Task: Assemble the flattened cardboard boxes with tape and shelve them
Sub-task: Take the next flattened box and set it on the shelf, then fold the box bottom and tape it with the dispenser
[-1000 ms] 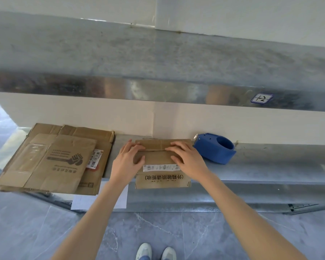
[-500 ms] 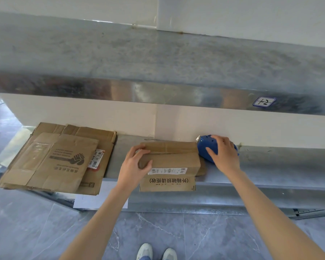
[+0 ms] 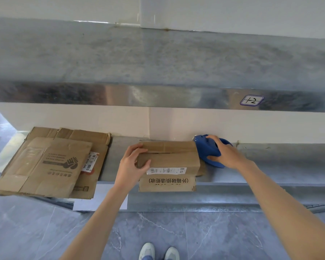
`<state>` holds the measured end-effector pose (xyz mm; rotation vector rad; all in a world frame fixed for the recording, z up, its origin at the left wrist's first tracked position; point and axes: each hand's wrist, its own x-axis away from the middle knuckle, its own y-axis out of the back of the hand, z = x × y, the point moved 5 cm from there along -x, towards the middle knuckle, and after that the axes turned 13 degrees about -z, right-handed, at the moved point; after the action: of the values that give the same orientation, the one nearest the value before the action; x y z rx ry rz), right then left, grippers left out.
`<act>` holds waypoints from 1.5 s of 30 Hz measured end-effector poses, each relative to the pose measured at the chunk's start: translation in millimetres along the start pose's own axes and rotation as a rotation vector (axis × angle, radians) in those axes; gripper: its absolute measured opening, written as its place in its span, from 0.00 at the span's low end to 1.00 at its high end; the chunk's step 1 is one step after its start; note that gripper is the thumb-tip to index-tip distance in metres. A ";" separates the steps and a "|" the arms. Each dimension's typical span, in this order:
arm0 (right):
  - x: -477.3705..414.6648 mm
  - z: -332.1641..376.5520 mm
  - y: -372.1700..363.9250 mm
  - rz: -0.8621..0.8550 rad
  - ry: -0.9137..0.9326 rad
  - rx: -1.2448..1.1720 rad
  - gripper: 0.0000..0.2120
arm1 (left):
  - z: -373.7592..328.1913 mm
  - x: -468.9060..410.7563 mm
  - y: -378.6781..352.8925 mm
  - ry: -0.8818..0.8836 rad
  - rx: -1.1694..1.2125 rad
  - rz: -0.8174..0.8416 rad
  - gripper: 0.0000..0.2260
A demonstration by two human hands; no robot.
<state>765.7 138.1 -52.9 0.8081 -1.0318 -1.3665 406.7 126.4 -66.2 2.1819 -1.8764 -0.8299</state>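
Counted on the lower shelf (image 3: pixel 270 166): one small cardboard box (image 3: pixel 173 160), one blue tape dispenser (image 3: pixel 213 162), and two flattened cardboard boxes (image 3: pixel 51 162) stacked one on the other. Two bare hands in view, both holding something. Left hand (image 3: pixel 131 166) gripping the box's left end, with fingers (image 3: pixel 137 149) curled over the top flaps and thumb pressed on the near face, so the box sitting directly under and to the right of those fingers. Box upright, top flaps folded down with a dark slit between them, one white barcode label across the near top edge, one line of printed characters upside down on the front face, front hanging past the shelf's edge. Right hand (image 3: pixel 225 152) wrapped round the tape dispenser: fingers (image 3: pixel 214 139) draped over its top, thumb on the near side, blue body showing between and below them. Dispenser just beside the box's right end, close to the back wall; touching or not, impossible to tell. Flattened cardboard boxes well to the left of the left fingers, apart from the box by a strip of bare shelf — upper one printed with a handshake mark, lower one carrying a barcode sticker. One white sheet (image 3: pixel 99 201) below the shelf edge, behind the left forearm. One upper shelf (image 3: pixel 158 59) overhead, with one handwritten tag (image 3: pixel 251 100) above the right fingers. Two pale shoes (image 3: pixel 147 250) on the grey floor (image 3: pixel 36 231).
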 end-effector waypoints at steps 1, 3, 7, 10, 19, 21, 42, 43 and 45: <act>0.3 0.0 -1.4 0.003 0.005 0.002 0.34 | 0.4 0.2 -0.2 0.001 0.007 -0.002 0.12; 1.6 -1.1 -2.8 -0.009 -0.007 0.001 0.35 | 0.7 0.8 -0.4 0.008 0.015 -0.004 0.13; 1.1 -1.2 -3.2 -0.005 -0.057 -0.042 0.37 | 1.6 1.8 0.9 0.009 -0.002 0.014 0.13; -1.3 3.5 -2.3 0.011 -0.037 -0.021 0.38 | 4.3 0.6 3.9 0.024 0.023 0.065 0.16; 14.1 13.8 33.3 -0.193 -0.025 0.072 0.36 | 3.3 0.9 8.1 0.084 0.110 0.094 0.14; 18.8 19.6 47.6 -0.222 -0.020 0.063 0.35 | 6.8 2.3 7.7 0.103 0.151 0.078 0.13; 30.3 169.2 3.7 -0.127 0.434 0.093 0.33 | -0.4 2.0 17.1 0.043 0.068 0.064 0.12; 29.7 168.7 3.4 -0.129 0.443 0.102 0.33 | 0.9 2.8 17.1 0.050 0.059 0.056 0.12; 29.4 169.8 3.1 -0.146 0.461 0.131 0.33 | 2.1 2.4 17.3 0.087 0.067 0.033 0.14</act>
<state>607.9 128.4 15.9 1.2483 -0.7133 -1.1620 390.9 121.0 -60.9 2.1811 -1.9196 -0.6635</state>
